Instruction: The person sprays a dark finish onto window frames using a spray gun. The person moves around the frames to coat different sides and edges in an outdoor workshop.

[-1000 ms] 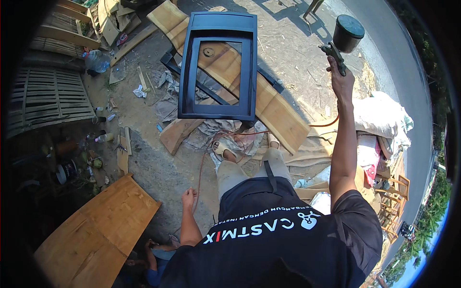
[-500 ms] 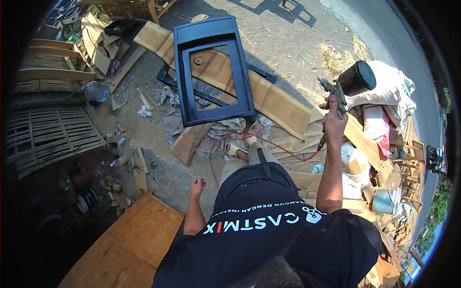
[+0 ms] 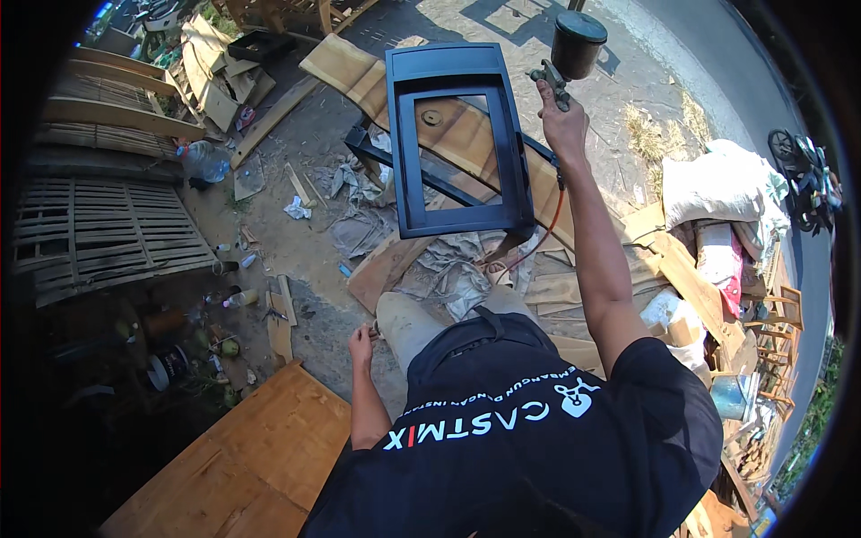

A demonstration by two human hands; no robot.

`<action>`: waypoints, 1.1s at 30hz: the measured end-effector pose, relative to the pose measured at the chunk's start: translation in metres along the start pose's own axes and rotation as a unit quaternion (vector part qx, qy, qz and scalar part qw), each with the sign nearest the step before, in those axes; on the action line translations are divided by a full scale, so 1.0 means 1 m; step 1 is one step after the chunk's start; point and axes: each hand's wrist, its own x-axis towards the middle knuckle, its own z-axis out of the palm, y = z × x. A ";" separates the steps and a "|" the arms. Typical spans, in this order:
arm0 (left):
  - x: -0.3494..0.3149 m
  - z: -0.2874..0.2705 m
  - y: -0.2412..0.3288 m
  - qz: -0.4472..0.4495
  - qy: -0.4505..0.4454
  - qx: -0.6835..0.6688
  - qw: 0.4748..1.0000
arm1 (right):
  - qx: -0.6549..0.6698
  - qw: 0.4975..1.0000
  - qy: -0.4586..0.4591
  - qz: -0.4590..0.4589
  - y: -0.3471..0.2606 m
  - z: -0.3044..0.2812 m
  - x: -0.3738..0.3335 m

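My right hand (image 3: 565, 125) grips a spray gun (image 3: 551, 82), held out at arm's length by the far right corner of a black rectangular frame (image 3: 444, 61). A dark cup (image 3: 578, 45) sits on the gun, and a red hose (image 3: 556, 213) trails down from beneath my forearm. The frame has a wide opening in its middle and rests over a long wooden plank (image 3: 345, 72). I see no contact between gun and frame. My left hand (image 3: 361, 346) hangs low beside my left knee, fingers curled closed with nothing visible in them.
Crumpled sheets (image 3: 359, 229) and boards cover the ground beneath the frame. White sacks (image 3: 717, 193) and scrap wood are piled at right, near a road with a motorcycle (image 3: 803, 179). A slatted bamboo rack (image 3: 108, 229) stands left; a wooden panel (image 3: 242, 448) is at the near left.
My right hand has swung the spray gun forward and leftward, from over the sacks to beside the frame's far right corner. The left hand stays low and curled. The view has shifted slightly.
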 end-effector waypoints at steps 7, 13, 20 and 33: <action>0.032 -0.147 -0.035 -0.048 -0.021 0.002 0.999 | -0.048 0.999 0.002 0.000 -0.058 0.099 -0.020; 0.076 -0.283 -0.058 -0.041 -0.026 0.090 0.995 | -0.052 0.998 -0.043 -0.015 -0.086 0.153 -0.028; 0.099 -0.258 -0.009 -0.065 -0.019 0.090 0.994 | -0.010 0.992 -0.122 0.045 -0.124 0.182 -0.058; 0.209 -0.224 0.074 -0.110 -0.157 0.153 0.969 | -0.074 0.987 0.069 0.122 -0.082 0.144 -0.007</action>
